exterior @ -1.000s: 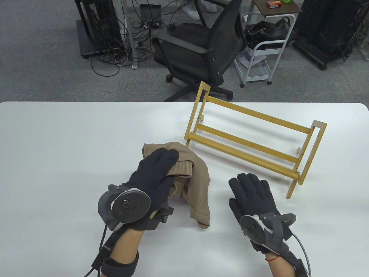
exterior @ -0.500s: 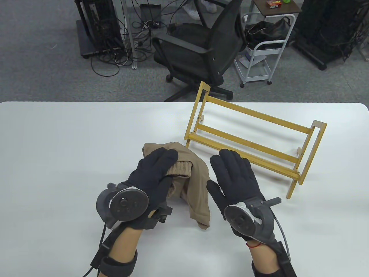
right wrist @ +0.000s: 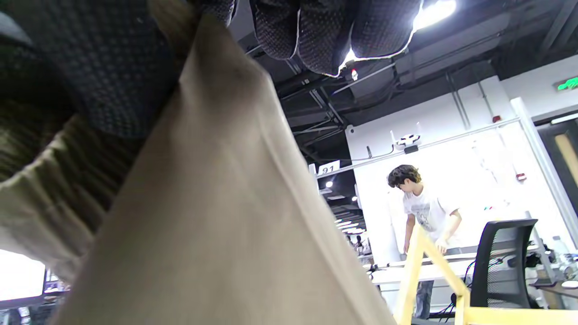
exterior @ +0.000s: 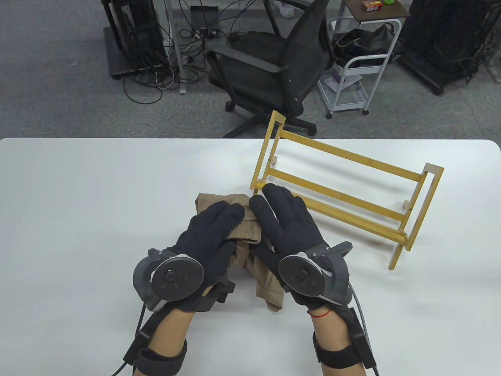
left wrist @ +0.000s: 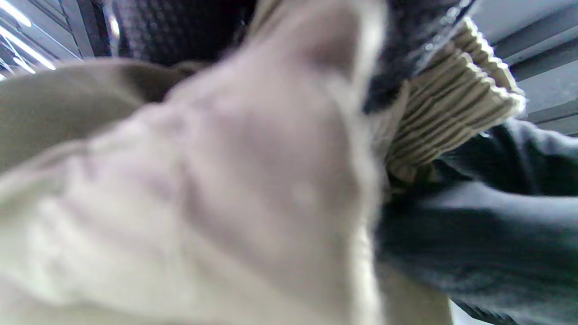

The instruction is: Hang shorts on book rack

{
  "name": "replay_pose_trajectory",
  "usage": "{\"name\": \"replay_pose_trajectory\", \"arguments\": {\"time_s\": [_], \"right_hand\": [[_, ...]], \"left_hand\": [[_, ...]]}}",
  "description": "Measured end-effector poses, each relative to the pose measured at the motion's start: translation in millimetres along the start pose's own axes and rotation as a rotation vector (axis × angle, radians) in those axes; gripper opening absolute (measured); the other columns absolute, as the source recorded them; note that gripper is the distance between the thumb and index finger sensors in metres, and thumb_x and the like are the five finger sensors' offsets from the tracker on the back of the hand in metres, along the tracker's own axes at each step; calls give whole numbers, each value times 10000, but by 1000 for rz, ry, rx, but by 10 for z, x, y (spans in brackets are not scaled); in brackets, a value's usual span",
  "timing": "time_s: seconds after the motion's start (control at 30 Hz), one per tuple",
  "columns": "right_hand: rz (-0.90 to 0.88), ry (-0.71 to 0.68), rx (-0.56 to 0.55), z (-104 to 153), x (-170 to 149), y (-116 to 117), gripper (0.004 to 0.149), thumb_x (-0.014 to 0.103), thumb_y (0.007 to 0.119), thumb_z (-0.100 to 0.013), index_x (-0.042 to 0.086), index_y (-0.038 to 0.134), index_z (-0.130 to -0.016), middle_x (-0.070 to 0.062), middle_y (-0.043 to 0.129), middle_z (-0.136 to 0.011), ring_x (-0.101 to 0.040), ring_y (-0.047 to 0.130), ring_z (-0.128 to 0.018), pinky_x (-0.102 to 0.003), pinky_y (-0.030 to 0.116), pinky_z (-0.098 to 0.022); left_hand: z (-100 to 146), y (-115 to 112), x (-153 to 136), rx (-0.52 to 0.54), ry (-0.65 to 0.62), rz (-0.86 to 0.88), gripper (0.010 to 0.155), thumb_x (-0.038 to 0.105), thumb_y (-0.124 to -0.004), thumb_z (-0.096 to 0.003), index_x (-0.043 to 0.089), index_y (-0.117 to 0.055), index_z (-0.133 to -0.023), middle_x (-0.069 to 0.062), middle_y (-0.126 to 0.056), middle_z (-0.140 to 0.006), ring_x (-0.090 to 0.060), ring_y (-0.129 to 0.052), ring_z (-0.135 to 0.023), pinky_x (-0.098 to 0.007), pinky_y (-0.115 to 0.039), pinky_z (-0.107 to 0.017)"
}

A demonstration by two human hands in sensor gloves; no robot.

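Observation:
The tan shorts point(exterior: 267, 285) lie crumpled on the white table point(exterior: 78, 215), just in front of the left end of the yellow wooden book rack point(exterior: 340, 192). My left hand point(exterior: 231, 227) grips their ribbed waistband point(exterior: 244, 231), fingers above and thumb below. The waistband also shows in the left wrist view point(left wrist: 456, 117). My right hand point(exterior: 270, 223) rests flat on the shorts beside the left hand, fingers stretched out toward the rack's lower rail. In the right wrist view the shorts point(right wrist: 216, 225) fill the left and the rack point(right wrist: 420, 266) rises at the lower right.
The rack stands at an angle on the right half of the table, its bars bare. Beyond the far table edge are a black office chair point(exterior: 274, 58), a white trolley point(exterior: 352, 70) and cables on the floor.
My right hand has moved left and forward from the bare table onto the shorts, next to the left hand. The left hand, the shorts and the rack have stayed put.

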State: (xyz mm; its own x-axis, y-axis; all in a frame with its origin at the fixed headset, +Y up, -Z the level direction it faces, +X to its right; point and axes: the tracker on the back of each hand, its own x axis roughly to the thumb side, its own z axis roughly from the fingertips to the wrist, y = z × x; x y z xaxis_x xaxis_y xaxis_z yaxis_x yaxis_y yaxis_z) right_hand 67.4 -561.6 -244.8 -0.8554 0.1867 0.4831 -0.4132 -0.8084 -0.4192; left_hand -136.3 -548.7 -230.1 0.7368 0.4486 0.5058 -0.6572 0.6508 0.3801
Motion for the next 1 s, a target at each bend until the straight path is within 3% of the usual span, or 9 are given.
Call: {"name": "replay_pose_trajectory", "arguments": {"time_s": [0.3,0.47,0.67,1.0], "right_hand": [[-75,-20,-30,-24,-11,102,846,554,902,-355,345,482,-1060,45,595,-1158,-220,711,-1060,-397,657,-791],[-94,28,-175,1,7,138,715,542,904,-362,327,625,-985,39,778,-1024,-191,895,-898,-347,780,-702],[-80,57,-270,18,-6,115,591,503,934,-358,324,739,-886,54,918,-860,-134,1016,-716,-296,878,-586],[-77,61,-279,32,-73,79,527,495,949,-348,345,798,-830,58,964,-801,-130,1044,-659,-298,897,-549]], "left_hand": [[-10,-100,-10,9,0,9,474,221,-920,-445,240,-813,-906,-163,-896,-880,-413,-1009,-565,-396,-919,-310],[-2,-146,3,7,5,37,484,234,-907,-449,212,-786,-918,-167,-899,-872,-411,-1017,-552,-391,-926,-303],[0,-168,-5,-20,3,83,473,249,-891,-459,205,-786,-919,-168,-897,-875,-413,-1010,-557,-393,-920,-306],[37,-197,3,-42,-33,-4,491,329,-855,-482,256,-765,-959,-122,-866,-931,-393,-966,-662,-428,-868,-397]]}}
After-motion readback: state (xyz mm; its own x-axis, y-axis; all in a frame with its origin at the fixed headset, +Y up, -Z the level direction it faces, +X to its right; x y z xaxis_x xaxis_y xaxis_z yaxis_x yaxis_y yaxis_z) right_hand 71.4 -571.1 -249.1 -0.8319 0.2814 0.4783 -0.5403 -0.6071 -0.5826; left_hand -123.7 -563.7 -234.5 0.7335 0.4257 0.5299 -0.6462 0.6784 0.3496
